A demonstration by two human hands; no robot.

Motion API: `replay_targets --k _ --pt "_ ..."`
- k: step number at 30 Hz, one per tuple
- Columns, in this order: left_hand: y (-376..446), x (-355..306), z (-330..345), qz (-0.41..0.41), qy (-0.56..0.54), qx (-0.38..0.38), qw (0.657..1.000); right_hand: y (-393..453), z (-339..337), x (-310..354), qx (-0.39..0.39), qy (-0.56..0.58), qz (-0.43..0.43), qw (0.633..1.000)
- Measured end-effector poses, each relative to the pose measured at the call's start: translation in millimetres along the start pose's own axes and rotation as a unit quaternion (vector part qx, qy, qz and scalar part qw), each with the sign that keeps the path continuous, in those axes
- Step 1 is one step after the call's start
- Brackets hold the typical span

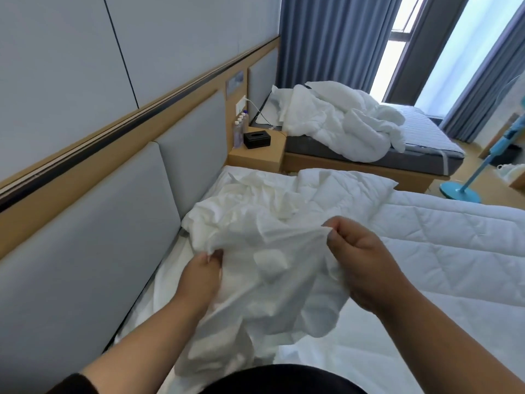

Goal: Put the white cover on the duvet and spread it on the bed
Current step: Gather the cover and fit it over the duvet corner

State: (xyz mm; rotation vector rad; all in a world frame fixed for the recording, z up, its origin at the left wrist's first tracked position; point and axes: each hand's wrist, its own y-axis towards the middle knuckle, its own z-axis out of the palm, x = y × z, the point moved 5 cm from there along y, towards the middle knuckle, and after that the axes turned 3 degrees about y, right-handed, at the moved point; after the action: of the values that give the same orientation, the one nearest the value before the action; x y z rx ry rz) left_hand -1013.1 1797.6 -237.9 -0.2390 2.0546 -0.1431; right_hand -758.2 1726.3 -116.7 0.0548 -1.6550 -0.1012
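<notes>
Fingers (211, 255) pinch white cover (264, 265); quilted duvet (443, 251) beside, headboard (85, 251) left.

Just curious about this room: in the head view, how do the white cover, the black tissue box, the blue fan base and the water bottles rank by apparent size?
Largest to smallest:
1. white cover, though nearness inflates it
2. blue fan base
3. black tissue box and water bottles: too alike to rank
</notes>
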Motion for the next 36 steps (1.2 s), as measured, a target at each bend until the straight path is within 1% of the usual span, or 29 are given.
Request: replay_targets --k 1,2,4,5,6,7,8,9,10,12,13,14,15,16,18,19,21,22,26,28,30,32,33,35,36 --pt "5.8 -2.4 -4.5 -0.005 -0.008 -0.013 1.0 -11.0 -1.4 3.2 0.061 0.014 0.01 0.998" --pt "9.6 -5.0 -8.3 -0.007 -0.049 -0.015 0.999 -22.7 -0.5 -1.3 0.118 0.04 0.04 0.991" --pt "13.0 -9.5 -4.9 -0.037 -0.151 0.006 0.988 -42.3 12.7 -17.8 0.212 0.096 0.146 0.962" --pt "11.5 -11.9 -1.4 -0.048 -0.176 0.021 0.983 -50.4 20.7 -29.9 0.236 0.096 0.209 0.944" --pt "8.5 -14.6 3.5 -0.048 -0.187 0.038 0.981 -54.1 25.4 -49.3 0.241 0.042 0.261 0.934" --pt "6.4 -15.5 9.2 -0.043 -0.199 0.056 0.978 -52.2 26.9 -66.9 0.229 -0.041 0.291 0.928" --pt "4.0 -16.5 15.3 -0.039 -0.215 0.076 0.973 -45.6 24.1 -83.9 0.189 -0.127 0.292 0.929" --pt "0.9 -16.4 21.4 -0.041 -0.231 0.099 0.967 -35.6 20.1 -95.9 0.136 -0.192 0.273 0.933" --pt "-3.9 -17.7 26.1 -0.041 -0.243 0.126 0.961 -25.3 13.3 -104.2 0.065 -0.218 0.255 0.94" --pt "-10.9 -15.9 33.7 -0.052 -0.253 0.168 0.951 -7.4 0.2 -106.2 -0.083 -0.188 0.181 0.962" --pt "-14.4 -16.4 34.8 -0.049 -0.251 0.18 0.95 1.0 -1.8 -101.4 -0.116 -0.183 0.122 0.969" --pt "-15.2 -14.5 34.5 -0.044 -0.244 0.182 0.952 8.1 1.6 -93.0 -0.109 -0.21 0.057 0.97" --pt "-18.7 -16.5 34.7 -0.036 -0.235 0.189 0.953 12.9 9.8 -83.0 -0.081 -0.231 0.007 0.97" --pt "-20.6 -17.3 35.1 -0.029 -0.225 0.191 0.955 15.4 21.6 -76.7 -0.036 -0.226 0.0 0.974" --pt "-25.6 -20.3 33.3 -0.017 -0.197 0.18 0.964 13.7 49.1 -76.1 0.053 -0.208 0.06 0.975" --pt "-28.0 -21.8 32.0 -0.005 -0.177 0.168 0.97 13.8 58.0 -81.6 0.063 -0.205 0.076 0.974" --pt "-30.8 -23.0 26.2 0.008 -0.138 0.147 0.979 15.9 63.2 -90.4 0.038 -0.199 0.095 0.975" --pt "-32.0 -20.9 22.9 0.0 -0.133 0.143 0.981 17.0 65.2 -92.6 0.035 -0.196 0.108 0.974" --pt "-28.6 -13.8 5.2 -0.046 -0.193 0.094 0.976 14.7 72.1 -97.8 0.104 -0.126 0.148 0.975" --pt "-26.5 -21.7 -5.0 -0.051 -0.226 0.074 0.97 14.3 71.7 -105.7 0.094 -0.113 0.168 0.975" --pt "-29.0 -44.0 -22.2 -0.017 -0.251 0.069 0.965 19.6 66.5 -114.0 0.068 -0.165 0.185 0.966" --pt "-40.6 -73.4 -45.1 0.056 -0.235 0.088 0.966 32.4 59.5 -116.6 0.04 -0.228 0.175 0.957" --pt "-50.0 -88.4 -55.5 0.104 -0.195 0.104 0.97 40.7 57.7 -114.4 0.032 -0.258 0.157 0.953" --pt "-80.7 -107.5 -65.1 0.166 -0.089 0.168 0.968 59.9 58.9 -104.0 0.025 -0.291 0.111 0.95" --pt "-94.8 -112.2 -63.2 0.171 -0.08 0.215 0.958 69.1 60.4 -96.0 0.018 -0.293 0.088 0.952"
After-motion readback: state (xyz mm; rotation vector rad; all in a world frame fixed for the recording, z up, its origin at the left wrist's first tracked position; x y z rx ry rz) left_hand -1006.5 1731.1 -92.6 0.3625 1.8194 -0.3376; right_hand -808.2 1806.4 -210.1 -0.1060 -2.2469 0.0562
